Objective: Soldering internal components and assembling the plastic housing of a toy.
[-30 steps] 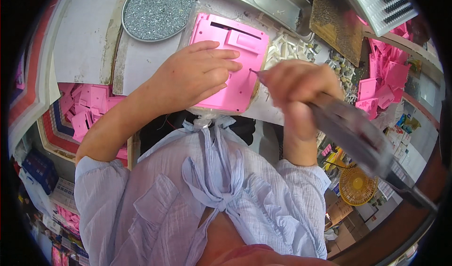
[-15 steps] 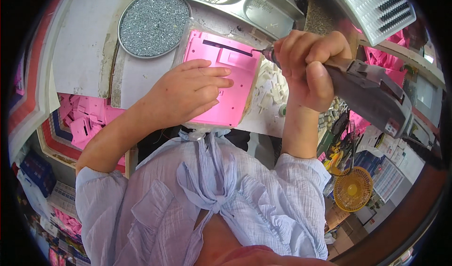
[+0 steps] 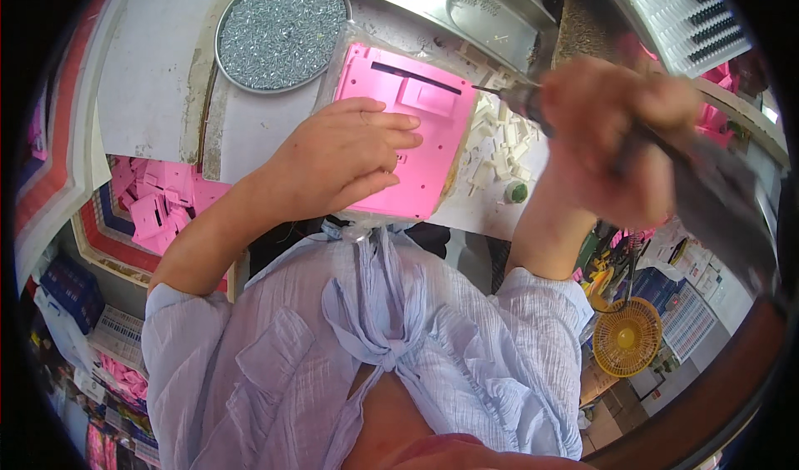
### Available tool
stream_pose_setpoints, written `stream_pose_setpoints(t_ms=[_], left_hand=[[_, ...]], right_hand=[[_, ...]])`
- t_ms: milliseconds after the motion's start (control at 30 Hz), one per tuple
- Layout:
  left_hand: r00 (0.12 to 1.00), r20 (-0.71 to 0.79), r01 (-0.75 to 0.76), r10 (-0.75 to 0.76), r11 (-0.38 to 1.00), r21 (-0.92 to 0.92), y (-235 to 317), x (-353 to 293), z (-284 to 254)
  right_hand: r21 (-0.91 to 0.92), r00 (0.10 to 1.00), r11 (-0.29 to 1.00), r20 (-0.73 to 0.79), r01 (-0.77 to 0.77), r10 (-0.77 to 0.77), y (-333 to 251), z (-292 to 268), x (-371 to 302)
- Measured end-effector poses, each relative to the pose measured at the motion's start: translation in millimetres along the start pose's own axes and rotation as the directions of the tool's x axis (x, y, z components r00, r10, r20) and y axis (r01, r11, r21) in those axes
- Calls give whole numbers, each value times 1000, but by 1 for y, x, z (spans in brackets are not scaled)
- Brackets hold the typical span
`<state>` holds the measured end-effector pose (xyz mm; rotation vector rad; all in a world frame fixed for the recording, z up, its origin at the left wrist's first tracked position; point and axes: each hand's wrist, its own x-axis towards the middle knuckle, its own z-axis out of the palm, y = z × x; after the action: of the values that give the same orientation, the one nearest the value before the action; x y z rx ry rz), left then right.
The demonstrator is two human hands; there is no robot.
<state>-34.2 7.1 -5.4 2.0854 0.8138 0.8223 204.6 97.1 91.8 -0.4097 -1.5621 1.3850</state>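
A pink plastic panel (image 3: 420, 179) with a dark slot near its far edge and small holes lies on a cushioned, plastic-covered pad on the workbench. My left hand (image 3: 345, 154) rests flat across the panel's left part, fingers stretched out. Motion blurs my right hand (image 3: 612, 137), which is wrapped round a dark electric screwdriver (image 3: 707, 195). Its thin bit points left, the tip by the panel's far right corner; I cannot tell whether they touch. Whether a screw sits on the tip is too small to see.
A round metal dish (image 3: 279, 33) full of small screws stands beyond my left hand. Behind the panel is a steel compartment tray (image 3: 445, 8). Small white plastic parts (image 3: 503, 141) lie right of the panel. More pink parts (image 3: 154, 203) fill a bin at left; a yellow basket (image 3: 627, 337) is lower right.
My right hand has drawn the screwdriver rightward, away from the panel's far right corner, and more of the bit shows. My left hand stays on the panel. The whole view has shifted slightly.
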Motion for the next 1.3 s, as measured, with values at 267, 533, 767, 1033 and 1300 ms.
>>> stream_pose_setpoints(t_ms=[267,533,767,1033,1300], left_hand=[[957,-264,133,-122,991,25,19,-3,-8],[941,-329,123,-83,987,103,15,-11,-16],[949,-316,64,4,977,204,13,-18,-29],[917,-385,66,-101,993,-102,2,-29,-33],[934,-358,23,19,993,112,-6,-35,-22]], right_hand=[[266,992,964,125,-16,-18,-7,46,-7],[272,994,960,103,-62,35,-1,68,2],[263,987,956,125,-131,101,3,73,9],[315,997,947,61,-71,55,10,78,25],[198,998,978,-40,61,-54,65,64,43]])
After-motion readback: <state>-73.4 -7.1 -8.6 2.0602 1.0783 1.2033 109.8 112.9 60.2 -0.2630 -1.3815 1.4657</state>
